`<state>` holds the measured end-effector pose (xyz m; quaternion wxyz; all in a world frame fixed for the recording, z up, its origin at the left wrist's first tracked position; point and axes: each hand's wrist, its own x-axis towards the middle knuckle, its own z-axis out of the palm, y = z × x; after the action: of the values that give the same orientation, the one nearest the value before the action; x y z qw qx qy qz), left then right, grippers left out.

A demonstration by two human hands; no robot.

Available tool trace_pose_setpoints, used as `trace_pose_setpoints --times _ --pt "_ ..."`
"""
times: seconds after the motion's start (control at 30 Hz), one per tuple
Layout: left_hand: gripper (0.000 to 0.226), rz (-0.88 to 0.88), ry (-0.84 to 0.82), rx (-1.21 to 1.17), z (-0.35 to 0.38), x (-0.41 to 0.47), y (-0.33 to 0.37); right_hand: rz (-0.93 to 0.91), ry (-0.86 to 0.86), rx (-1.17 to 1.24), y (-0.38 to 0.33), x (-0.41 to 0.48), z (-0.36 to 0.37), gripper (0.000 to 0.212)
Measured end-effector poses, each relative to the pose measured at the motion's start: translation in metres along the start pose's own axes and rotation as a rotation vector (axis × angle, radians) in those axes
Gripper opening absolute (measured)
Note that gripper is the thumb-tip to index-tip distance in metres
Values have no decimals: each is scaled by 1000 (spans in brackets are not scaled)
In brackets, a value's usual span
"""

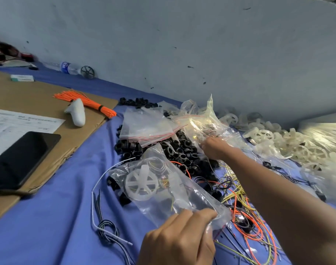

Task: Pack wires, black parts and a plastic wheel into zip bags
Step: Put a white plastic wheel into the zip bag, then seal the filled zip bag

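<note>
The left hand [180,240] pinches the near end of a zip bag [182,196], fingers [201,215] curled tight on it. The right hand [215,148] touches a heap of clear bags [201,121]; I cannot tell how its fingers lie. Blue cloth [58,217] covers the desk, by a grey wall [182,44]. The bag lies long-ways, up and away to the left, with a white plastic wheel [141,183] inside.

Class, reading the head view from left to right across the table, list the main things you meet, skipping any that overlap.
black phone → white controller → plastic wheel inside the zip bag → right hand → pile of loose white wheels
</note>
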<state>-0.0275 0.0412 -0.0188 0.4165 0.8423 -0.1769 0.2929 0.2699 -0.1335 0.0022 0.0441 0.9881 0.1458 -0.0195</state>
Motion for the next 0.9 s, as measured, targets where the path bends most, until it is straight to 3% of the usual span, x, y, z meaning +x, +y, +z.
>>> trace_pose_setpoints --times 0.13,0.2,0.3,0.5,0.6,0.73,0.9 --pt "21 -3 -66 22 -8 0 2 21 248 59 5 -28 -16 20" --pt "23 -15 -60 12 -13 1 4 56 368 189 7 -56 -29 30" --pt "30 -52 -47 35 -17 2 6 79 446 550 5 -124 -49 36" --pt "40 -164 -66 70 -20 4 3 86 490 1394 -9 -283 -47 26" --pt "38 -148 -12 38 -19 6 2 98 466 1635 -19 -336 -38 31" --pt "38 -159 7 15 -19 6 2 124 421 1588 -36 -374 -21 30" --pt "48 -137 -70 47 -15 0 5 95 162 1286 -65 -372 -5 25"
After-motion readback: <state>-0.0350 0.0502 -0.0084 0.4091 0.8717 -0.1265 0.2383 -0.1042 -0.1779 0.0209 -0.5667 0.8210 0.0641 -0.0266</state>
